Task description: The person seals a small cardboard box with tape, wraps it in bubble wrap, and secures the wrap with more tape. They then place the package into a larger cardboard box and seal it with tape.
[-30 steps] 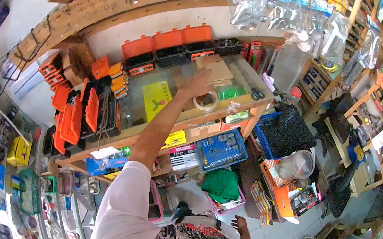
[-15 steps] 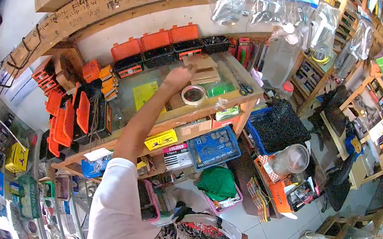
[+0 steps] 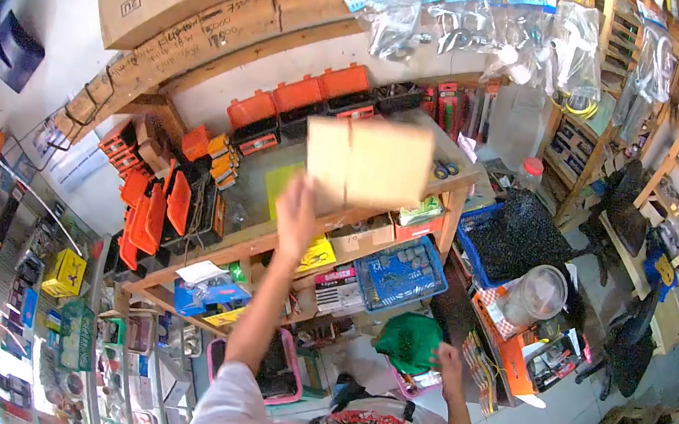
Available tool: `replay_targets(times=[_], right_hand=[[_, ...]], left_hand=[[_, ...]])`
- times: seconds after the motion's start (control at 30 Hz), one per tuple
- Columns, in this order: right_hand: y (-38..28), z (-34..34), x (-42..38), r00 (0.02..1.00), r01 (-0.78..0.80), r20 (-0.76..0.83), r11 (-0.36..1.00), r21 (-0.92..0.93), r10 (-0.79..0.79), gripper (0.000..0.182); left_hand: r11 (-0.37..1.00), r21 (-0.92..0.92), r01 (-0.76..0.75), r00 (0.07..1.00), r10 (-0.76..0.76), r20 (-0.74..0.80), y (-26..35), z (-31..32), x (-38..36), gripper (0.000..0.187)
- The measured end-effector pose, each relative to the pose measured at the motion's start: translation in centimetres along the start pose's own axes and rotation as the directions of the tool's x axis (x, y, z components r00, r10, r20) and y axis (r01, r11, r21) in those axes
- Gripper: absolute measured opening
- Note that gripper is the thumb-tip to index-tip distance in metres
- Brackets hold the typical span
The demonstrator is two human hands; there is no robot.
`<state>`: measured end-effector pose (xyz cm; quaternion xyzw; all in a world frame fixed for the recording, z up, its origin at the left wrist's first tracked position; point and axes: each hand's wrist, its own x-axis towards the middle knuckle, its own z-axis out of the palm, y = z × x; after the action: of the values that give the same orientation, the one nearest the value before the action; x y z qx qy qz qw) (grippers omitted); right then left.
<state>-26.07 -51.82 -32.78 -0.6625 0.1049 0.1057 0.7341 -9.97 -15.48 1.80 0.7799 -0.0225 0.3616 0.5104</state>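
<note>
My left hand (image 3: 296, 208) grips the lower left corner of a flat piece of brown cardboard (image 3: 390, 167), with a dark crease or slit down it. It is raised above the glass-topped workbench (image 3: 246, 189) and slightly blurred. Behind it, the tape roll on the bench is hidden. A yellow-green sheet (image 3: 278, 185) lies just beyond my left hand. Lower and to the right, my right hand (image 3: 448, 367) is held in the air with nothing in it, fingers loosely apart, beside a green cloth or bag (image 3: 409, 344). Scissors (image 3: 446, 169) rest at the bench's right end.
Black toolboxes with orange lids (image 3: 295, 98) line the wall side of the bench. Under its front edge sits a blue basket (image 3: 400, 274). To the right are a blue crate of dark items (image 3: 520, 235) and a clear plastic tub (image 3: 540, 293). Packaged goods (image 3: 461, 15) hang above.
The cardboard has come up off the bench in my left hand, towards me, now covering the tape roll. My right hand has risen into view beside the green cloth. The view has shifted slightly.
</note>
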Motion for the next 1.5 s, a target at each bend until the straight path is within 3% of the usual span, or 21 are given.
replay_targets(times=[0.03,0.07,0.13,0.2,0.23,0.3,0.37,0.47,0.5,0.57,0.67,0.7,0.73,0.77,0.97,1.07,1.17,1.2,1.3,1.43,1.5], right_hand=[[-4.7,1.5,-0.1,0.995,0.079,0.05,0.994,0.072,-0.083,0.045],[-9.0,3.0,-0.5,0.982,0.152,0.091,0.977,0.149,-0.167,0.046],[-13.1,4.4,-1.6,0.96,0.225,0.112,0.947,0.23,-0.256,0.049],[-14.8,4.9,-2.0,0.962,0.236,0.082,0.943,0.235,-0.261,0.05],[-15.1,5.0,-1.8,0.947,0.279,0.095,0.933,0.228,-0.306,0.05],[-14.6,5.1,-2.0,0.915,0.351,0.129,0.912,0.214,-0.383,0.052],[-13.2,4.3,-2.2,0.936,0.273,0.182,0.948,0.166,-0.302,0.052],[-13.0,3.6,-4.2,0.961,0.149,0.215,0.98,0.133,-0.176,0.05],[-12.6,3.7,-4.6,0.956,0.187,0.205,0.974,0.126,-0.21,0.052],[-11.6,3.6,-5.1,0.941,0.265,0.187,0.958,0.112,-0.282,0.054],[-12.7,2.8,-6.4,0.937,0.285,0.245,0.949,-0.135,-0.247,0.064],[-13.5,2.9,-7.1,0.941,0.281,0.256,0.932,-0.231,-0.221,0.067],[-12.7,3.3,-7.0,0.913,0.327,0.272,0.944,-0.045,-0.303,0.074],[-12.3,3.4,-6.9,0.911,0.335,0.269,0.941,-0.048,-0.311,0.076],[-13.3,3.5,-6.7,0.903,0.401,0.21,0.911,-0.098,-0.375,0.084],[-13.2,3.0,-5.7,0.901,0.404,0.171,0.915,-0.003,-0.398,0.088],[-13.6,2.4,-5.2,0.877,0.463,0.194,0.881,-0.102,-0.439,0.088],[-15.9,3.1,-6.2,0.884,0.43,0.205,0.903,-0.006,-0.42,0.089],[-16.5,2.6,-6.4,0.859,0.488,0.258,0.86,-0.15,-0.442,0.088],[-18.2,2.5,-7.7,0.868,0.492,0.228,0.821,-0.288,-0.441,0.078],[-20.1,2.9,-8.5,0.875,0.483,0.14,0.846,-0.227,-0.463,0.072]], left_hand=[[0.984,0.024,0.176,0.98,-0.178,0.086,-0.6,-0.1,-3.8,0.023],[0.95,0.283,-0.133,0.984,0.092,0.154,-3.2,0.3,-8.1,0.016],[0.952,0.233,-0.199,0.959,0.139,0.248,-7.6,2.3,-16.9,0.017],[0.967,0.014,0.255,0.882,-0.238,0.407,-8.3,2.7,-22.7,0.025],[0.9,0.104,0.424,0.75,-0.414,0.516,-5.3,2.2,-24.0,0.03],[0.844,-0.187,0.502,0.799,-0.371,0.473,-7.7,3.5,-29.0,0.039],[0.79,-0.328,0.518,0.823,-0.355,0.444,-7.8,3.6,-31.6,0.047],[0.797,-0.331,0.505,0.81,-0.307,0.5,-5.9,2.6,-33.4,0.063],[0.854,-0.194,0.483,0.798,-0.337,0.5,-6.3,2.5,-34.2,0.066],[0.908,0.092,0.409,0.778,-0.399,0.485,-3.9,2.1,-33.8,0.072],[0.853,0.209,0.478,0.721,-0.517,0.462,-4.9,2.6,-34.6,0.081],[0.88,0.193,0.434,0.725,-0.468,0.506,-4.6,2.7,-34.1,0.082],[0.905,0.176,0.388,0.725,-0.417,0.548,-3.8,2.8,-33.2,0.083],[0.927,0.156,0.341,0.72,-0.365,0.59,-3.1,2.9,-32.4,0.084],[0.864,0.011,0.504,0.635,-0.379,0.673,-0.7,4.2,-30.7,0.084],[0.85,-0.259,0.459,0.748,-0.212,0.629,0.4,5.0,-29.6,0.088],[0.842,-0.321,0.435,0.705,-0.097,0.702,1.7,4.1,-27.4,0.094],[0.87,-0.335,0.362,0.725,-0.037,0.688,2.3,3.6,-26.6,0.095],[0.782,-0.322,0.533,0.647,-0.132,0.751,2.8,3.2,-25.6,0.095],[0.864,-0.28,0.419,0.738,-0.145,0.659,4.0,4.0,-24.6,0.068],[0.837,-0.257,0.483,0.701,-0.194,0.686,4.6,4.6,-24.0,0.058]])
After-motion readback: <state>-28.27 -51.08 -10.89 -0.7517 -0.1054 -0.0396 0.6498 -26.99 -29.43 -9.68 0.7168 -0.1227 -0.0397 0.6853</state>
